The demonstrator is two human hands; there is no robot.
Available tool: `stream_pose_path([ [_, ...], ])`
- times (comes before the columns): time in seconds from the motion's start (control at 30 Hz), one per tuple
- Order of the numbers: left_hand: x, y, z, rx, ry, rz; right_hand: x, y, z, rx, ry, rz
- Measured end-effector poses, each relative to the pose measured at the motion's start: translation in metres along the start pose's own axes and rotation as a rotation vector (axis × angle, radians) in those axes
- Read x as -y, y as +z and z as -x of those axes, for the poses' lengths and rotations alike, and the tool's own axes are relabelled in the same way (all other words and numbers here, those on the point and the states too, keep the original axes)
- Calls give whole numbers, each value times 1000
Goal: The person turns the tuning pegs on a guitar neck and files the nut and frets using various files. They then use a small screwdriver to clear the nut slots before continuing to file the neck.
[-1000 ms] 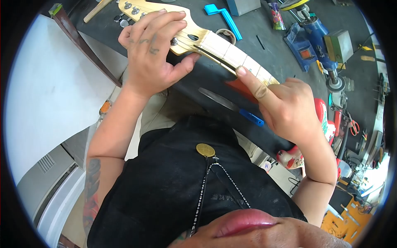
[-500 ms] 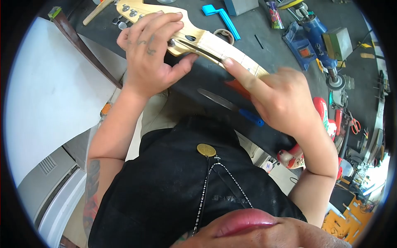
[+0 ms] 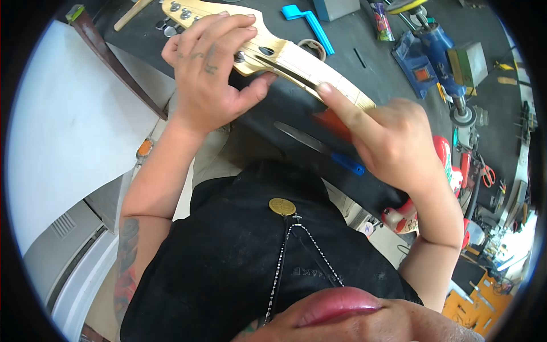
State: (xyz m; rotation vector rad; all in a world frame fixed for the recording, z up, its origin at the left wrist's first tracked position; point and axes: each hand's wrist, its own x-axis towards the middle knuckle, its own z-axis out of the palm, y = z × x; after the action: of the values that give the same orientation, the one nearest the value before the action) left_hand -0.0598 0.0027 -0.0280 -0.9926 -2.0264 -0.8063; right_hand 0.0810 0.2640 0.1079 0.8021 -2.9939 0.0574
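Note:
A pale wooden guitar neck (image 3: 305,64) lies slanting across the upper middle, its headstock (image 3: 250,20) fitted with metal tuners. My left hand (image 3: 208,68) is closed over the headstock, fingers on top and thumb along the near edge. A narrow dark file (image 3: 290,74) rests along the near side edge of the neck. With its index finger stretched over the file, my right hand (image 3: 387,134) grips it; the other fingers are curled and partly blurred. Below that hand shows an orange-brown piece (image 3: 331,123), blurred, perhaps the handle. A tapered metal tool with a blue handle (image 3: 348,164) lies nearer my body.
On the dark bench are a blue string winder (image 3: 310,25), a tape roll (image 3: 314,47) and a blue vise-like tool (image 3: 436,48). Red-handled scissors (image 3: 488,175) and a red-and-white object (image 3: 405,215) lie at the right. A wooden stick (image 3: 132,15) is at upper left.
My right hand and the file have slid a little to the right along the neck edge. The left hand stays on the headstock; the view has shifted slightly.

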Motion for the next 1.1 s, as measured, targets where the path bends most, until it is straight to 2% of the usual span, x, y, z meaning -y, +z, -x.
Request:
stream_pose_path([
  [0.07, 2, 0, -2, -4, 5, 0, -1, 0, -4, -59, -32, -27],
  [0.27, 1, -2, -1, 1, 4, -8, -2, -9, 10, 80, 41, -16],
  [0.33, 0, 0, 0, -3, 7, 10, -1, -2, -5, 0, 0, -73],
  [0.57, 1, -2, -1, 1, -9, 7, -6, 0, 9, 22, 62, -168],
  [0.73, 1, -1, -2, 0, -5, 19, -2, -6, -3, 15, -24, -16],
  [0.83, 1, -2, -3, 0, -3, 15, -1, -6, 14, 28, 29, 2],
  [0.93, 0, -1, -3, -5, -3, -28, 2, 1, -1, -38, -24, 53],
  [1.1, 1, -3, -3, 5, -1, 11, 9, -4, 13, -15, 10, 69],
])
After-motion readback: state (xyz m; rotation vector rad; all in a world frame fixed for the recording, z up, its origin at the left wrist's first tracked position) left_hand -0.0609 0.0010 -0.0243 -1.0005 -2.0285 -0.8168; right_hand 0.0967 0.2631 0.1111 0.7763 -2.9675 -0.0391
